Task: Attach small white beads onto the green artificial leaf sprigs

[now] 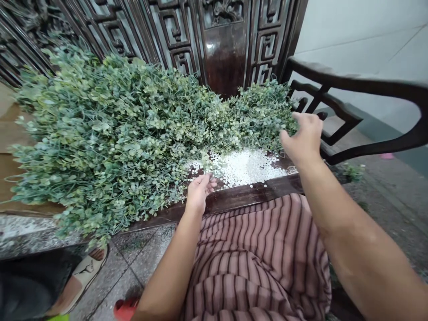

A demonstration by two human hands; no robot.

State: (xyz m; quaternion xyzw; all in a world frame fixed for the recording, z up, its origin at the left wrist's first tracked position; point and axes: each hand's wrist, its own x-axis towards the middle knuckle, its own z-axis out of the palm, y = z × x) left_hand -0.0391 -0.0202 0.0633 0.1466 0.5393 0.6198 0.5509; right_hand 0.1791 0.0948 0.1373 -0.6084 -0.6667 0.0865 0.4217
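Two hands at work. Sprigs (110,133) heaped across the bench (247,196), long axis left-right, tips toward me. Left hand (198,191) loosely curled at the near edge, beside white beads (247,167); contents unclear. Right hand (302,140) open, touching foliage. Risk, I judge: a tug could scatter beads off the edge.

No text, label, brand or number can be read anywhere; a dark mark on the sandal (87,270) is too small to make out.

Wooden bench (247,196), green sprigs (110,133), white beads (245,167)
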